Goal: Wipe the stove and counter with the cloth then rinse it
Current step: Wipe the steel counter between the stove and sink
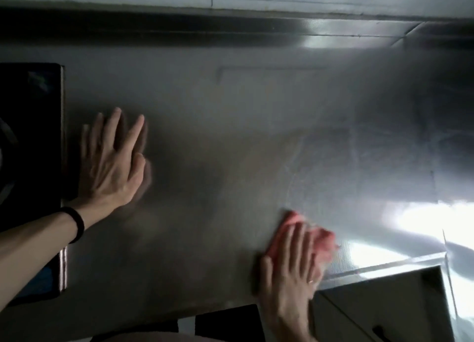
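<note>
Our right hand (289, 272) presses the pink cloth (322, 239) flat on the steel tabletop (230, 111) near its front edge, fingers straight for wide contact. Left hand (112, 162) rests flat, fingers spread, beside the stove (30, 136), likely bracing. Rinse not yet done.

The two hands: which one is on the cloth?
The right hand is the one: it presses flat on the pink cloth. The left hand, wearing a dark wristband, rests on the bare counter beside the stove.
</note>
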Demonstrator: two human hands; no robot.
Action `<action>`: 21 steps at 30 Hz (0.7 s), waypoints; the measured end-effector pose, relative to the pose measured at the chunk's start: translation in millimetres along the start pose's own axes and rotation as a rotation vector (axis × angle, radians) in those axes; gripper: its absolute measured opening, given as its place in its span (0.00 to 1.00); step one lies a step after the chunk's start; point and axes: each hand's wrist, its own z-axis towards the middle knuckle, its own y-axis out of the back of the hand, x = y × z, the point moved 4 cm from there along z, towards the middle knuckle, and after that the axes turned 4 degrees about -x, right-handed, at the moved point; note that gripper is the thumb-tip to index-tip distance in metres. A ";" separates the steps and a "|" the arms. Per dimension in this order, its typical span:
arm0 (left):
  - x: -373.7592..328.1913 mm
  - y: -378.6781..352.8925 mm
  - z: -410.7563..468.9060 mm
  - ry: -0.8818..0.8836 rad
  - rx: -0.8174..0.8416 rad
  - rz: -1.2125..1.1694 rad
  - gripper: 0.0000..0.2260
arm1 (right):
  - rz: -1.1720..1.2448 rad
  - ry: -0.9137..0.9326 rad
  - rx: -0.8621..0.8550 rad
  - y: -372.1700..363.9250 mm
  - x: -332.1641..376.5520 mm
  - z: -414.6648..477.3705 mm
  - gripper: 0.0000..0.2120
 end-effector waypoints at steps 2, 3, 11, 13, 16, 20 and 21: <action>-24.1 1.4 5.3 -0.003 -0.011 -0.013 0.33 | 0.021 0.208 0.058 -15.5 34.4 -32.4 0.33; -40.7 -0.5 8.9 0.004 -0.009 -0.028 0.33 | 0.009 0.260 0.086 -18.7 40.1 -40.0 0.32; -142.4 -37.1 35.3 0.099 0.069 -0.066 0.31 | -0.074 0.485 0.110 -4.6 -13.4 11.3 0.33; -143.2 -42.0 32.3 0.093 0.045 -0.009 0.31 | -0.025 0.512 0.116 -1.2 -8.4 52.5 0.34; -142.7 -45.5 32.6 0.075 0.010 0.003 0.31 | 0.039 0.545 0.104 10.6 21.5 148.6 0.31; -142.1 -47.1 34.3 0.083 0.019 0.021 0.31 | -0.040 0.592 0.052 26.9 77.1 290.2 0.32; -142.1 -47.3 34.6 0.083 0.015 0.024 0.31 | -0.059 0.607 0.055 29.4 89.9 317.2 0.32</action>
